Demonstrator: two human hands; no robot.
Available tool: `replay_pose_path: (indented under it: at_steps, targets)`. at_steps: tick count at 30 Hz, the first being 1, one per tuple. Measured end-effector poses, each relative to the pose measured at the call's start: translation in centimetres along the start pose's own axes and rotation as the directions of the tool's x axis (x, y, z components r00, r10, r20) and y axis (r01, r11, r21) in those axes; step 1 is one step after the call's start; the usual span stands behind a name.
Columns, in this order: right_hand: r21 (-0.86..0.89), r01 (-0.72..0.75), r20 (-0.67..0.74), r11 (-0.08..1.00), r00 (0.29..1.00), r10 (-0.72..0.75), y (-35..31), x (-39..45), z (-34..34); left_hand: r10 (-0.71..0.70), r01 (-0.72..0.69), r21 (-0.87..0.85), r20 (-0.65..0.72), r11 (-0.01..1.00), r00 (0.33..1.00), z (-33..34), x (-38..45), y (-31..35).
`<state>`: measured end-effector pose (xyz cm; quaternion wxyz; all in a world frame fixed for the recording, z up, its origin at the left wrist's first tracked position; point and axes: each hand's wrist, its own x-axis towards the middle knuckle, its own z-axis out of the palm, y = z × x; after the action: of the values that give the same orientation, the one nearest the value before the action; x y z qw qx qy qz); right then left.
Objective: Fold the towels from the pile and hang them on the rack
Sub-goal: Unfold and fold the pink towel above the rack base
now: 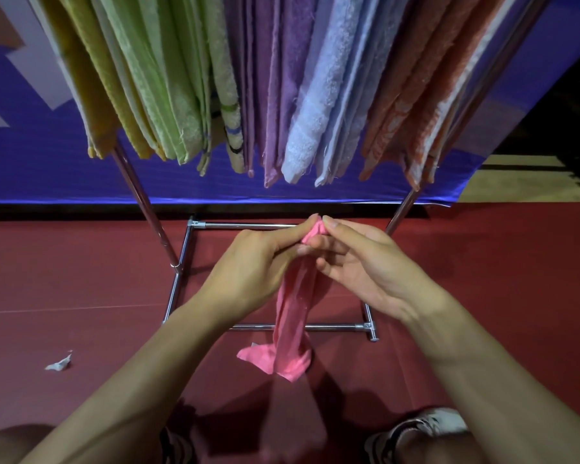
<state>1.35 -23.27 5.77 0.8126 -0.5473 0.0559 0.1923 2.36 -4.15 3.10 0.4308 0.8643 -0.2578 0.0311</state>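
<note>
A pink towel (292,316) hangs bunched in a narrow strip in front of me, its lower end near the red floor. My left hand (252,262) and my right hand (365,262) meet at its top edge, both pinching the cloth between thumb and fingers. Behind them stands the chrome rack (148,202), and from its top hang several folded towels: yellow (94,82), green (161,82), purple (282,78), light blue (318,105) and orange (412,95).
The rack's base bars (332,327) lie on the red floor just under the pink towel. A scrap of crumpled paper (59,364) lies at the left. A blue panel (47,162) stands behind the rack. My shoes (419,430) show at the bottom.
</note>
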Motion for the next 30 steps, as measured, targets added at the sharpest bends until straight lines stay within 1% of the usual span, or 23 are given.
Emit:
replay_pose_path:
  at_steps: [2, 4, 6, 8, 10, 12, 14, 16, 18, 23, 24, 26, 28, 29, 30]
  targets:
    - [-0.073, -0.009, -0.013, 0.997, 1.000, 0.008, 0.1, 0.1, -0.2, 0.033, -0.032, 0.026, -0.043, 0.999, 0.999, -0.1, 0.0, 0.3]
    - [-0.105, -0.028, -0.028, 0.994, 0.999, 0.025, 0.3, 0.3, -0.5, 0.066, -0.063, 0.032, -0.070, 0.997, 0.995, -0.1, 0.0, 0.7]
    - [-0.099, -0.046, -0.037, 0.994, 0.998, 0.042, 0.4, 0.3, -0.5, 0.070, -0.068, 0.033, -0.042, 0.997, 0.997, 0.1, 0.0, 0.8]
    - [-0.084, -0.047, -0.041, 0.995, 0.998, 0.044, 0.3, 0.2, -0.5, 0.028, -0.028, 0.011, -0.025, 1.000, 0.999, 0.4, -0.1, 0.8]
    - [-0.065, -0.035, -0.049, 0.997, 0.998, 0.032, 0.2, 0.1, -0.6, -0.052, 0.048, -0.119, -0.033, 0.992, 0.998, 0.8, -0.2, 1.1]
    - [-0.053, -0.020, -0.058, 0.998, 0.998, 0.017, 0.1, 0.0, -0.7, -0.126, 0.119, -0.289, -0.004, 0.950, 0.992, 1.1, -0.2, 1.6]
    - [-0.042, -0.003, -0.064, 0.999, 0.998, 0.000, 0.1, 0.0, -0.7, -0.154, 0.154, -0.394, 0.031, 0.906, 0.988, 1.3, -0.2, 1.8]
    - [-0.025, 0.018, -0.063, 1.000, 0.998, -0.019, 0.2, 0.0, -0.8, -0.149, 0.164, -0.436, 0.068, 0.885, 0.987, 1.4, -0.2, 1.8]
    - [-0.002, 0.030, -0.055, 1.000, 0.998, -0.030, 0.2, 0.1, -0.9, -0.126, 0.141, -0.400, 0.063, 0.906, 0.990, 1.4, -0.2, 1.8]
    - [0.089, 0.006, 0.019, 0.996, 1.000, -0.008, 0.1, 0.0, -0.9, -0.120, 0.085, -0.258, -0.121, 0.962, 0.985, 1.3, 0.0, 1.8]
    - [0.100, -0.001, 0.034, 0.995, 0.999, -0.002, 0.1, 0.0, -0.9, -0.113, 0.081, -0.236, -0.128, 0.968, 0.985, 1.1, 0.0, 1.7]
    - [0.097, -0.007, 0.048, 0.995, 0.999, 0.002, 0.1, 0.1, -1.3, -0.105, 0.075, -0.247, -0.112, 0.966, 0.988, 0.7, 0.0, 1.8]
    - [0.051, 0.000, 0.033, 0.999, 0.999, -0.002, 0.0, 0.3, -1.5, -0.106, 0.077, -0.273, -0.093, 0.959, 0.990, 0.2, 0.0, 2.0]
    - [-0.007, 0.021, 0.019, 1.000, 1.000, -0.020, 0.1, 0.4, -1.7, -0.104, 0.077, -0.263, -0.088, 0.962, 0.991, 0.1, 0.1, 2.0]
    - [-0.102, 0.045, 0.003, 0.994, 0.999, -0.045, 0.0, 0.5, -1.8, -0.101, 0.078, -0.227, -0.090, 0.971, 0.991, 0.0, 0.1, 1.9]
